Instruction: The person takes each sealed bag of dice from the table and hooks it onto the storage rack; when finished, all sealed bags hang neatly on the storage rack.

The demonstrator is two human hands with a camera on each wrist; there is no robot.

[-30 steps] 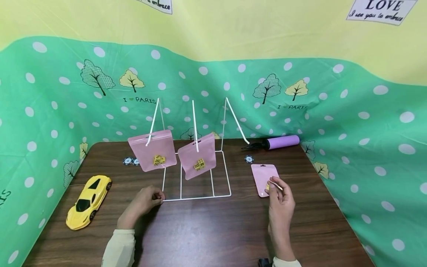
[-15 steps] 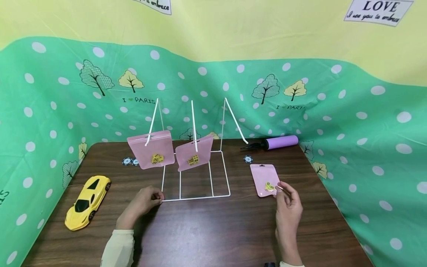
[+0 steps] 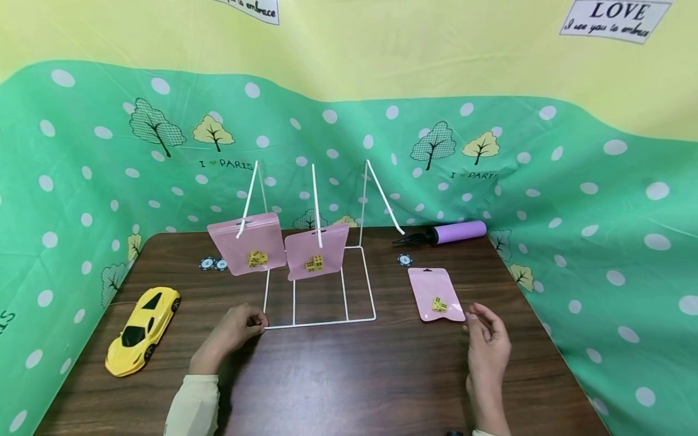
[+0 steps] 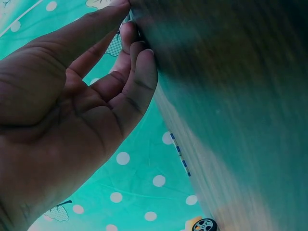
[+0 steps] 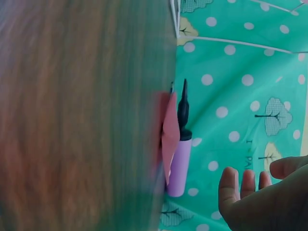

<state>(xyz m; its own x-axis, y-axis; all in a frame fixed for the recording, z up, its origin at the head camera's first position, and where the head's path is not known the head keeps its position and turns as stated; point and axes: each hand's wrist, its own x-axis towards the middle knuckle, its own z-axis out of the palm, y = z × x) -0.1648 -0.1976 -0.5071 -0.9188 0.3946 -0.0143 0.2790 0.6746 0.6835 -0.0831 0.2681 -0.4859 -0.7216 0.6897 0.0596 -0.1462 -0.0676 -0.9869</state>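
With thumb and fingertips, my left hand (image 3: 237, 330) pinches the front left corner of a white wire display rack (image 3: 322, 324); the left wrist view shows this left hand (image 4: 82, 96) with its grip cut off at the top. Two pink zip pouches, a left pouch (image 3: 240, 245) and a middle pouch (image 3: 305, 248), hang on the rack's prongs with yellow dice inside. A third pink pouch (image 3: 431, 284), holding yellow dice (image 3: 438, 304), lies flat on the table. Beside its lower right corner is my right hand (image 3: 488, 348), fingers loosely bent, holding nothing.
The rack's right prong (image 3: 384, 197) bears no pouch. A purple hand pump (image 3: 460, 232) lies behind the flat pouch. Poker chips (image 3: 207, 263) and a single chip (image 3: 405, 260) are near the back. A yellow toy car (image 3: 143, 332) stands left on the brown table (image 3: 327, 381).
My right hand has moved right, off the dice in the flat pouch to beyond its corner. The middle hanging pouch has swung and settled. My left hand stays on the rack.
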